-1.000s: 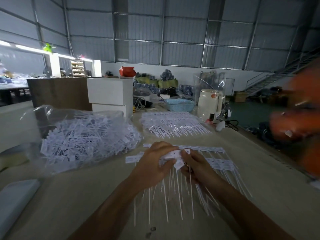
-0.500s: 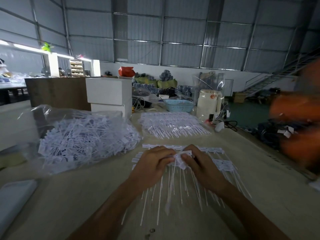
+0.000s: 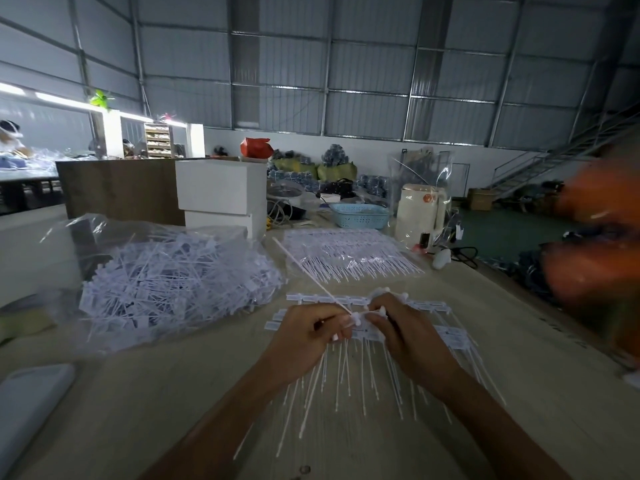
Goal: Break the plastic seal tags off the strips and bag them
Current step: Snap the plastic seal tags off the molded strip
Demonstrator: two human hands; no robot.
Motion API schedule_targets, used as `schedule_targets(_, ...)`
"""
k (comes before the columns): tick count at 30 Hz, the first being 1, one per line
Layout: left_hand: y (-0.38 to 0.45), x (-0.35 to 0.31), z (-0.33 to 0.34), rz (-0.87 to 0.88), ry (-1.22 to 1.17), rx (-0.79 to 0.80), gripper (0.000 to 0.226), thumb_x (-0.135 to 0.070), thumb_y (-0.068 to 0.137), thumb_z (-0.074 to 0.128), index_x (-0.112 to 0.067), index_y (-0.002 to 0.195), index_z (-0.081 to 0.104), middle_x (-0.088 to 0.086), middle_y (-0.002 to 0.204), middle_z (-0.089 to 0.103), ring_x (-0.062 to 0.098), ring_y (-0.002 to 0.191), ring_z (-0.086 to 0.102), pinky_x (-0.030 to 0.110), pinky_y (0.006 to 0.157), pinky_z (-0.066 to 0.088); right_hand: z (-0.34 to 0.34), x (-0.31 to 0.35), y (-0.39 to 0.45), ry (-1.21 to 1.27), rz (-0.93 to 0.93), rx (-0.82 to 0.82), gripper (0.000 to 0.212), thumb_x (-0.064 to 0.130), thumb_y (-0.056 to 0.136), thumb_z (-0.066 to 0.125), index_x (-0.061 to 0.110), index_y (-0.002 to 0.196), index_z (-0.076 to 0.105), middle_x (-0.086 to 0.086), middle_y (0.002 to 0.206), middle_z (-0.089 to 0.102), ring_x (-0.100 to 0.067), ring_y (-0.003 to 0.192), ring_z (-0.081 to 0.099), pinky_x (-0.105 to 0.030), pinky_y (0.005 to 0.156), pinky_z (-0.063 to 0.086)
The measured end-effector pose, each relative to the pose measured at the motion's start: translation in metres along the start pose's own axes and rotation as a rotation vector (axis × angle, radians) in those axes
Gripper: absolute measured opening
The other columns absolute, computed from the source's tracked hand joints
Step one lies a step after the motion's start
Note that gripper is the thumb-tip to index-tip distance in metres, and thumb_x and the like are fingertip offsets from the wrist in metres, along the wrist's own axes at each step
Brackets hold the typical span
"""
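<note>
My left hand pinches one white plastic seal tag, whose thin tail sticks up and away to the far left. My right hand grips the strip of joined seal tags, and their tails hang down toward me over the table. Both hands meet at the tag heads in the middle. More strips of tags lie flat under and beside my hands. A clear plastic bag full of loose white tags lies to the left.
A second sheet of tag strips lies farther back on the wooden table. White boxes, a blue basket and a cream kettle stand behind. A blurred person in orange is at the right edge.
The tag pinched by my left hand has swung up, its tail now pointing away to the far left instead of hanging toward me. The orange figure shifted at the right.
</note>
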State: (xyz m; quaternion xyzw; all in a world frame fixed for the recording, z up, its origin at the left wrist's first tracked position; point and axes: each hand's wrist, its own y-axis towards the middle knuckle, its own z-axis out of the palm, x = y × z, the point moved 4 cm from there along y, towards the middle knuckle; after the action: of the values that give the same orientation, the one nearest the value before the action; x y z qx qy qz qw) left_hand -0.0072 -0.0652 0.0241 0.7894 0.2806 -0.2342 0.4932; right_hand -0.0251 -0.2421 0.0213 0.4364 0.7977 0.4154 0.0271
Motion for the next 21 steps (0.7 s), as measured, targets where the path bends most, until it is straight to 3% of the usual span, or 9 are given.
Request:
schedule_targets(2,0.0,0.002,-0.001,-0.024,-0.042,0.005,0.026,-0.032,0.091,0.064,-0.011,0.081,0.076,-0.008,0.074,0.072,0.007,0.066,0.066,0.021,0.066,0.052,-0.011,-0.017,0.005,0.003,0.19,-0.083,0.019,0.037,0.104,0.04,0.03,0.09,0.05,0.007,0.077,0.06,-0.004,0.062,0.056,-0.018,0.056,0.042)
schedule_targets(5,0.001,0.006,-0.008,0.008,0.01,-0.055,0.007,-0.02,0.089,0.072,-0.023,0.093,0.078,-0.013,0.087,0.074,0.003,0.078,0.069,0.017,0.071,0.052,-0.031,-0.036,0.006,0.145,0.436,-0.216,0.02,0.035,0.103,0.043,0.021,0.097,0.056,0.003,0.084,0.066,-0.01,0.071,0.065,-0.021,0.059,0.046)
schedule_targets(8,0.002,0.006,-0.015,0.053,0.088,-0.16,0.016,-0.016,0.079,0.081,-0.023,0.093,0.077,-0.015,0.09,0.073,0.003,0.081,0.068,0.015,0.072,0.05,-0.012,-0.019,0.003,0.415,0.468,-0.043,0.027,0.046,0.1,0.041,0.027,0.091,0.059,0.011,0.077,0.065,0.002,0.06,0.06,-0.013,0.052,0.043)
schedule_targets(12,-0.001,-0.009,-0.004,0.19,0.215,-0.148,0.018,-0.021,0.079,0.081,-0.02,0.096,0.075,-0.013,0.091,0.07,0.003,0.084,0.064,0.018,0.076,0.048,0.021,0.008,-0.001,0.71,0.46,0.174,0.033,0.056,0.094,0.052,0.025,0.086,0.06,0.006,0.055,0.048,-0.008,0.042,0.041,-0.018,0.04,0.034)
schedule_targets(15,-0.001,-0.013,-0.003,0.191,0.181,-0.162,0.026,-0.023,0.08,0.079,-0.02,0.105,0.071,-0.011,0.097,0.069,0.003,0.089,0.064,0.016,0.078,0.048,0.017,0.009,-0.001,0.723,0.408,0.143,0.031,0.05,0.095,0.056,0.019,0.095,0.06,0.0,0.055,0.049,-0.012,0.041,0.04,-0.021,0.04,0.033)
schedule_targets(17,-0.002,-0.009,-0.008,0.154,0.154,-0.151,0.031,-0.02,0.083,0.075,-0.021,0.113,0.067,-0.012,0.103,0.068,0.002,0.096,0.063,0.012,0.082,0.045,0.012,0.003,-0.002,0.801,0.479,0.078,0.04,0.048,0.092,0.058,0.009,0.102,0.06,-0.003,0.056,0.044,-0.012,0.04,0.035,-0.021,0.04,0.03)
schedule_targets(21,-0.006,-0.003,-0.008,0.226,0.429,-0.092,0.031,-0.018,0.088,0.069,-0.017,0.118,0.066,-0.005,0.114,0.066,0.014,0.106,0.059,0.032,0.092,0.046,0.01,-0.004,-0.006,1.023,0.608,0.064,0.028,0.043,0.092,0.061,0.015,0.088,0.063,-0.002,0.056,0.038,-0.01,0.039,0.029,-0.018,0.039,0.024)
